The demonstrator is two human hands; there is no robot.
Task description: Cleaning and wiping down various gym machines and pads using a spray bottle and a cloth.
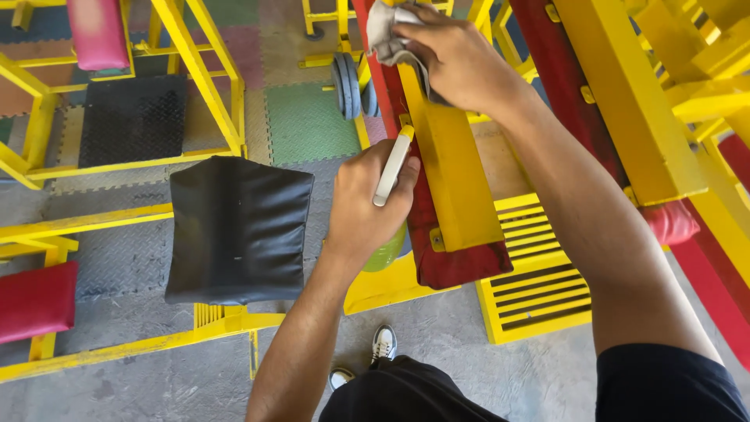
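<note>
Right hand presses a crumpled grey cloth onto the far end of the yellow machine plate. Left hand grips a green spray bottle with white trigger, near the plate's left edge.

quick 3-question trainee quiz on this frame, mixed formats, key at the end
1. True or false: the right hand presses a grey cloth against the yellow metal plate.
2. What does the left hand hold?
A. a dumbbell
B. a spray bottle with a white trigger
C. a black pad
3. Fill in: the black pad lies to the person's ____ of the left hand, apart from it.

Key
1. True.
2. B. The spray bottle shows a white trigger and a green body below the fist.
3. Left.
</note>
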